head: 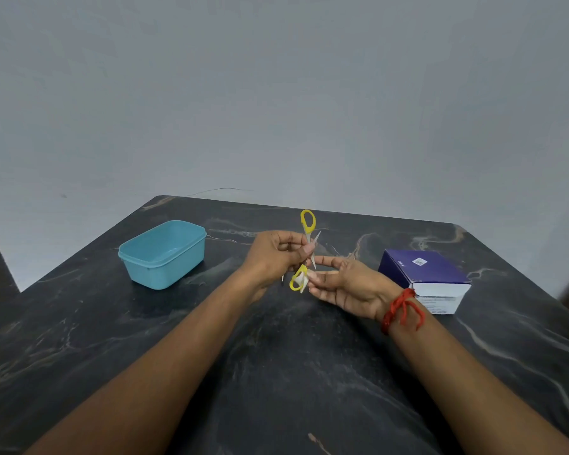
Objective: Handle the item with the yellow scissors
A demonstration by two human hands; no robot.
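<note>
Both hands are raised over the middle of a dark marbled table (276,372). The left hand (273,257) has its fingers curled round the middle of a pair of yellow-handled scissors (307,247), gripping them near the pivot. The scissors stand roughly upright and are spread open: one yellow loop points up and away, the other hangs low toward the person, with the metal blades crossing between the two hands. The right hand (345,285) lies palm-up just beside them. Its fingertips pinch a small white scrap (303,282) against the lower loop; what the scrap is made of cannot be determined. A red thread (401,310) is tied round the right wrist.

A teal plastic tub (163,254), lidless, stands on the table to the left of the hands. A dark blue cardboard box (424,277) with a white front face lies to the right. A plain grey wall (276,93) stands behind the table.
</note>
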